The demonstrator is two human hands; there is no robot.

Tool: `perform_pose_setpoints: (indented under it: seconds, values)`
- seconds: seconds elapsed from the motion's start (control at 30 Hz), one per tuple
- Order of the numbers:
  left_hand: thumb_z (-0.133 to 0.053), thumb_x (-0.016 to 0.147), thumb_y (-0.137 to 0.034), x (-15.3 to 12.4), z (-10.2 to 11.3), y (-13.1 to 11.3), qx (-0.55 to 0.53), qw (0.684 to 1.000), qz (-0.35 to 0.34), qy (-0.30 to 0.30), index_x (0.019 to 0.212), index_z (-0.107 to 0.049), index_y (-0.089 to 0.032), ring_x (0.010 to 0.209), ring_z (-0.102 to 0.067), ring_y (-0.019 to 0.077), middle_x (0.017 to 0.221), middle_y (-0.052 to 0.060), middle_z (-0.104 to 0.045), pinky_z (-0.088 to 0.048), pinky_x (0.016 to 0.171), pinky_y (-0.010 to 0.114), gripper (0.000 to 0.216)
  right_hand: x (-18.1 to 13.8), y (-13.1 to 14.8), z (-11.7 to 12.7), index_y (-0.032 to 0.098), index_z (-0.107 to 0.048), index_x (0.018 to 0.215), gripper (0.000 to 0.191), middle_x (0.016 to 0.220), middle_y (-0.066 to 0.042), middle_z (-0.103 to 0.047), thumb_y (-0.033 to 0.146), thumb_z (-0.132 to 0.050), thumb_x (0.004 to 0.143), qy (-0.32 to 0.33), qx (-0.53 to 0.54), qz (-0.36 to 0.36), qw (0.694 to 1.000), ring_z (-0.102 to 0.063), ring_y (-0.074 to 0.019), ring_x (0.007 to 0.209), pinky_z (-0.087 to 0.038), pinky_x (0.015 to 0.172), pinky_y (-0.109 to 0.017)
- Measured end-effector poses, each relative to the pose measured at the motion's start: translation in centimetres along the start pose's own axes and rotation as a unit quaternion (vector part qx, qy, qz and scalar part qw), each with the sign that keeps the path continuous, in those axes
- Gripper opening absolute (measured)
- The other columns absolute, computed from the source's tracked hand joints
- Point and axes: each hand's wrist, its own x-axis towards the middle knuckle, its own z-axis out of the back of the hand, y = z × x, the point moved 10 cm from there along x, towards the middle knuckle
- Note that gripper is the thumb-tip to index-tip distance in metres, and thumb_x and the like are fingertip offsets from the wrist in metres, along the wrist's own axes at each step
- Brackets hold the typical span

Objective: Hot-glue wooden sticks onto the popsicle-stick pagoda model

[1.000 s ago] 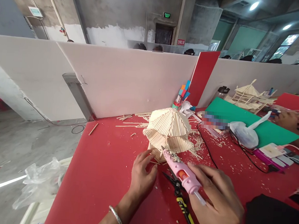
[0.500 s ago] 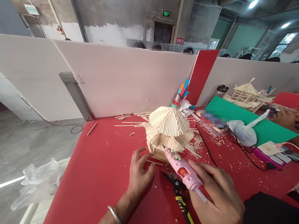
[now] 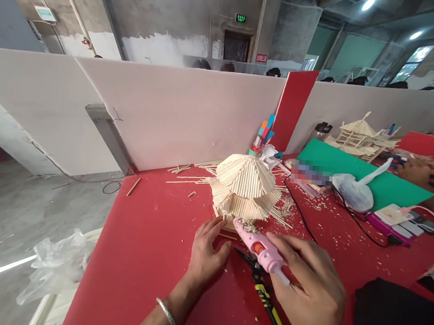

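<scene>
A pink hot glue gun (image 3: 261,250) is gripped in my right hand (image 3: 310,288), its nozzle close to the lower front of a small pavilion model made of wooden sticks (image 3: 245,177). The model has two tiers of stick roofing above a base. My left hand (image 3: 209,246) is at the model's front left, fingertips at the base and thumb apart from the fingers. Whether those fingertips press on a stick is hard to make out. Black and yellow pliers (image 3: 263,292) lie on the red table (image 3: 136,256) below the glue gun, partly behind my right hand.
Loose sticks (image 3: 189,180) and wood scraps lie around the model. A cup of coloured strips (image 3: 257,148) stands behind it. On the right are a green board (image 3: 365,168), a white plastic bag (image 3: 354,192), a purple power strip (image 3: 388,229), cables and another person's hands (image 3: 415,171).
My left hand has moved slightly right and its fingertips have come in to the model's base. The glue gun in my right hand has shifted a little left, with its nozzle lower.
</scene>
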Motion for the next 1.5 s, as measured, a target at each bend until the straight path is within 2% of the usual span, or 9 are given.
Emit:
perform_pose_setpoints:
  seconds: [0.1, 0.33, 0.57, 0.77, 0.97, 1.3, 1.5]
  values:
    - [-0.059, 0.073, -0.014, -0.1, 0.2, -0.1, 0.010, 1.000, -0.002, -0.012, 0.119, -0.067, -0.024, 0.118, -0.056, 0.0276, 0.128, 0.007, -0.064, -0.048, 0.100, 0.048, 0.048, -0.1, -1.1, 0.4, 0.023, -0.068, 0.111, 0.029, 0.092, -0.004, -0.069, 0.013, -0.063, 0.084, -0.004, -0.021, -0.013, 1.000, -0.063, -0.0164, 0.081, -0.048, 0.077, -0.031]
    - [-0.059, 0.074, -0.017, -0.2, -0.1, 0.1, 0.018, 1.000, 0.001, -0.001, 0.118, -0.067, -0.023, 0.117, -0.057, 0.0268, 0.128, 0.007, -0.064, -0.047, 0.101, 0.048, 0.045, -0.4, -2.1, 0.1, 0.023, -0.069, 0.108, 0.024, 0.094, -0.003, -0.069, 0.017, -0.062, 0.086, 0.059, 0.001, -0.001, 0.998, -0.064, -0.0147, 0.084, -0.049, 0.078, -0.028]
    - [-0.059, 0.074, -0.019, -0.1, 0.0, 0.1, 0.007, 1.000, -0.001, 0.002, 0.118, -0.067, -0.024, 0.115, -0.059, 0.0277, 0.128, 0.007, -0.064, -0.046, 0.101, 0.049, 0.045, -0.1, -3.0, 2.6, 0.023, -0.070, 0.108, 0.024, 0.095, -0.003, -0.069, 0.018, -0.064, 0.085, 0.001, -0.059, -0.017, 0.998, -0.064, -0.0155, 0.083, -0.048, 0.081, -0.029]
    - [-0.060, 0.073, -0.018, -0.1, 0.1, -0.2, 0.008, 1.000, -0.003, 0.000, 0.117, -0.068, -0.025, 0.114, -0.059, 0.0272, 0.127, 0.007, -0.065, -0.047, 0.100, 0.049, 0.045, -0.1, -3.6, 2.0, 0.024, -0.070, 0.105, 0.019, 0.095, -0.001, -0.069, 0.021, -0.062, 0.088, 0.055, -0.034, -0.003, 0.998, -0.064, -0.0141, 0.083, -0.049, 0.078, -0.026]
    - [-0.061, 0.073, -0.017, -0.2, 0.0, 0.0, 0.017, 1.000, 0.001, 0.000, 0.116, -0.068, -0.023, 0.114, -0.060, 0.0270, 0.127, 0.006, -0.065, -0.047, 0.101, 0.049, 0.043, 0.1, -4.2, 3.0, 0.023, -0.070, 0.105, 0.022, 0.095, -0.001, -0.069, 0.019, -0.067, 0.084, 0.024, -0.051, 0.000, 0.998, -0.064, -0.0139, 0.082, -0.049, 0.078, -0.027]
    - [-0.060, 0.074, -0.017, -0.1, -0.2, 0.0, 0.009, 1.000, 0.003, 0.012, 0.117, -0.068, -0.022, 0.115, -0.058, 0.0266, 0.128, 0.007, -0.064, -0.045, 0.102, 0.049, 0.044, 0.3, -3.8, 3.3, 0.021, -0.069, 0.104, 0.021, 0.095, -0.002, -0.069, 0.016, -0.066, 0.084, 0.020, -0.056, 0.011, 0.998, -0.064, -0.0137, 0.081, -0.049, 0.079, -0.027]
    - [-0.060, 0.074, -0.016, -0.2, -0.2, 0.0, 0.011, 1.000, 0.002, 0.004, 0.116, -0.068, -0.023, 0.115, -0.059, 0.0257, 0.127, 0.006, -0.065, -0.046, 0.102, 0.047, 0.044, 0.3, -4.1, 3.5, 0.020, -0.068, 0.103, 0.019, 0.095, -0.003, -0.068, 0.015, -0.066, 0.084, 0.029, -0.038, -0.012, 0.999, -0.064, -0.0140, 0.083, -0.048, 0.079, -0.026]
